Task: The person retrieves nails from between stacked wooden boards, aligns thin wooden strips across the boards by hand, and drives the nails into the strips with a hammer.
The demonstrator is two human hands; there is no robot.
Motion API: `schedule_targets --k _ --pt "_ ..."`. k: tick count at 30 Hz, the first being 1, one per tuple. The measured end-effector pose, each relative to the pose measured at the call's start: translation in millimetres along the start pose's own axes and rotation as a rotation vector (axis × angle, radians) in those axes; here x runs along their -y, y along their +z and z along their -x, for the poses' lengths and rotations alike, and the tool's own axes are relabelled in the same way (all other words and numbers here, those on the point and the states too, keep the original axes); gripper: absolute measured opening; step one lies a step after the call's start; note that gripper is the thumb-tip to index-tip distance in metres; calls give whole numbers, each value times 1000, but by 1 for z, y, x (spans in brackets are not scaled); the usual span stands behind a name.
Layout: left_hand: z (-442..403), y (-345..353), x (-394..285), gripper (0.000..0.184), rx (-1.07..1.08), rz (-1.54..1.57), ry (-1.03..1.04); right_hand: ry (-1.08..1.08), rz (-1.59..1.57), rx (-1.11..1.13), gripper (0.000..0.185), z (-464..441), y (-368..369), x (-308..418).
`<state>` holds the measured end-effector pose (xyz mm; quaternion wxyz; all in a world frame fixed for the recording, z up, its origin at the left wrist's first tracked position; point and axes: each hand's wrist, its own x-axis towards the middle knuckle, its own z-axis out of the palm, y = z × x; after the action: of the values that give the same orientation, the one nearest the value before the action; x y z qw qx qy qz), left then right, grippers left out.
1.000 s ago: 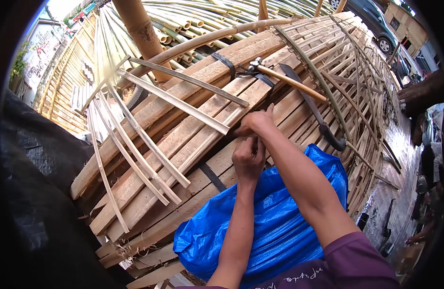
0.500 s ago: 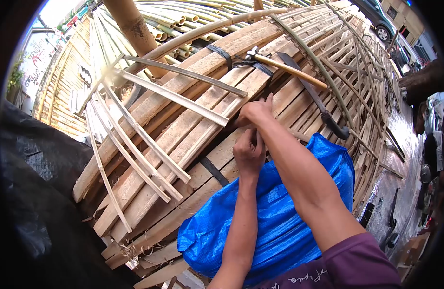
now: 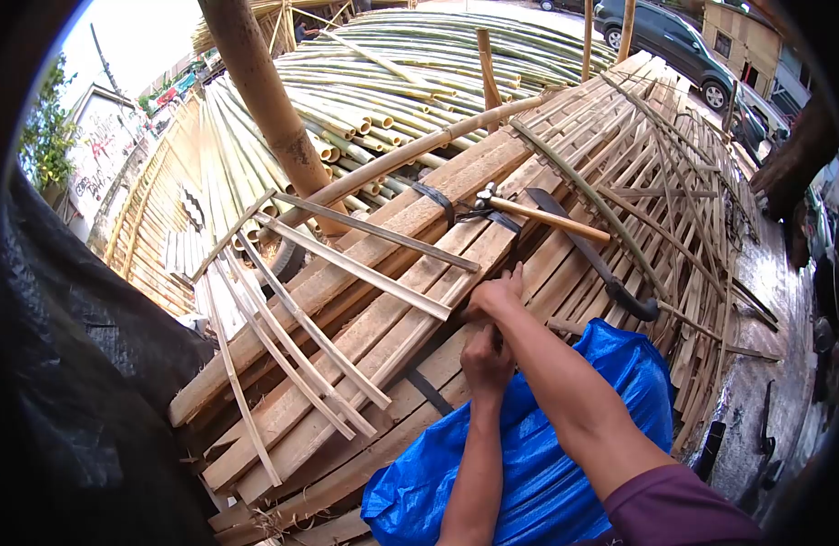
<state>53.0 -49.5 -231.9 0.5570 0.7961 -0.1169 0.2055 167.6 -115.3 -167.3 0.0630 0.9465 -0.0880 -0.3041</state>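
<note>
My right hand [image 3: 498,297] reaches to the edge of the stacked wooden planks [image 3: 365,332], fingers partly extended and partly hidden against the wood. Just below it, my left hand [image 3: 486,360] is closed in a fist; what it holds, if anything, cannot be made out. Beyond my hands, a hammer [image 3: 551,218] with a wooden handle and a machete [image 3: 579,241] with a dark curved grip lie on the wood. A black strap [image 3: 429,391] crosses the lower planks. Blue plastic sheeting [image 3: 538,437] lies under my forearms.
Several loose strips [image 3: 324,341] rest across the planks at the left. A thick bamboo post [image 3: 269,109] rises behind, before stacked bamboo poles [image 3: 392,77]. Thin slats [image 3: 665,173] spread rightward. Dark sheeting [image 3: 83,364] hangs left; a parked car [image 3: 665,45] stands at the upper right.
The view has tilted upward, showing more bamboo poles and the car. Both hands stay close together at the plank edge, with little visible change in their pose.
</note>
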Motion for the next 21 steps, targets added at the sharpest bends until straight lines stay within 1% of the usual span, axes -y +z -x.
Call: schedule_targets --k 3,5,7,9,13,15,17,21 --pt "0 0 -2 15 3 -27 21 -8 -3 29 86 -5 0 0" --pt "0 -1 -1 15 28 -8 -21 -5 -16 16 85 -10 3 0" --pt "0 -1 0 15 15 -4 -8 -5 -28 9 84 -9 3 2" --pt "1 0 1 15 5 3 2 -35 -89 17 79 -2 -3 -1" --pt "2 -1 3 16 26 -2 11 -23 -102 55 81 -3 -3 1" --pt "0 -2 0 16 28 6 6 -24 -76 22 83 -2 -4 0" --pt "0 -2 -1 15 4 -43 70 -18 -77 23 83 0 -5 0" --pt "0 -5 -4 13 20 -18 65 5 -73 30 81 -1 -6 3"
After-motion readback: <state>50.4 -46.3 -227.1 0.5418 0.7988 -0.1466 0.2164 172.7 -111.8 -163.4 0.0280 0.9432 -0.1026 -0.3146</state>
